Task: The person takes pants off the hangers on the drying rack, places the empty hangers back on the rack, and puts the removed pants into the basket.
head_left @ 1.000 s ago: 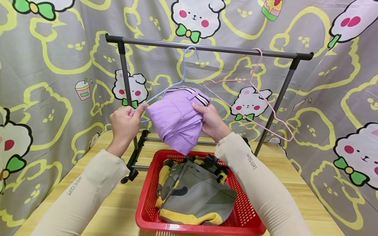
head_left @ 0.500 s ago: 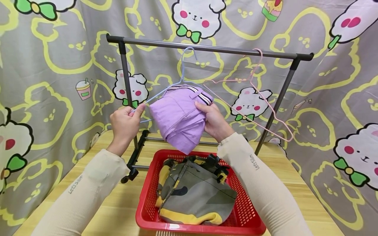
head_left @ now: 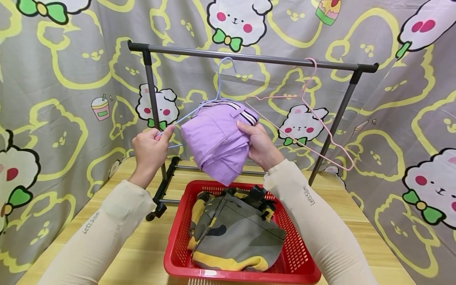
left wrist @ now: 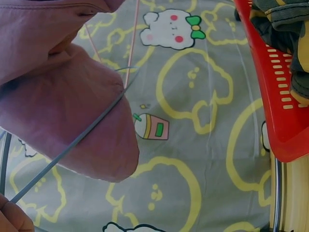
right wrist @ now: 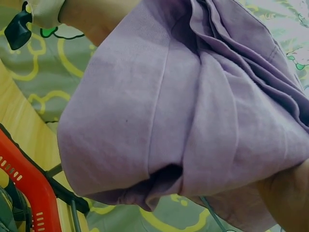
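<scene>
In the head view my left hand (head_left: 151,152) grips the left end of a thin blue clothes hanger (head_left: 219,81). Its hook stands upright just at the lower edge of the rack's rail; I cannot tell if they touch. In front of the hanger hangs a bundle of folded purple trousers (head_left: 217,138) with a striped waistband and a belt loop. My right hand (head_left: 261,144) pinches their right edge near the waistband, thumb in front, other fingers hidden behind. The left wrist view has the hanger's bar (left wrist: 72,142) crossing the cloth. Purple folds (right wrist: 120,116) fill the right wrist view.
A dark clothes rack (head_left: 270,59) stands on the wooden table (head_left: 139,245). A pink hanger (head_left: 329,136) hangs at its right. Below my hands, a red basket (head_left: 174,245) holds folded camouflage clothing (head_left: 242,229). Patterned curtains (head_left: 64,130) surround the table.
The purple trousers and my right hand have shifted slightly right and up. The hanger's hook has drifted a little left. My left hand keeps its grip in nearly the same spot.
</scene>
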